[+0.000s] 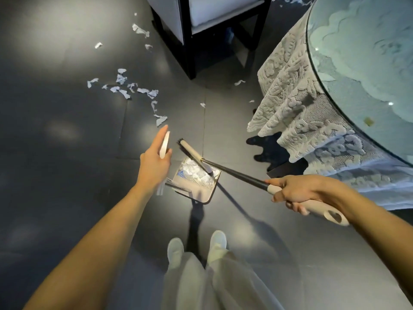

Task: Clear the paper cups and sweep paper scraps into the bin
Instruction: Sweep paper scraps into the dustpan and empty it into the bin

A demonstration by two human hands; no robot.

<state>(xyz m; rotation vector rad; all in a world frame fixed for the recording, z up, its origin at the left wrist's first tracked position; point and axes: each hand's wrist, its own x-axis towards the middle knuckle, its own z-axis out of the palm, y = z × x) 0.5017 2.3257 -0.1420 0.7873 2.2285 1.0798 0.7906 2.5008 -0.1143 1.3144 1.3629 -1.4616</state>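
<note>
The broom [234,174] is gripped by the right hand's [297,193] curled fingers [295,205]; the dustpan handle [165,144] is pinched by the left hand [154,159]. Paper scraps [125,86] — judged feather-light, limp — are easily scattered.

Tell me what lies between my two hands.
In the head view, between the left hand and the right hand sits the dustpan, holding scraps, with the head of the broom over it.
</note>
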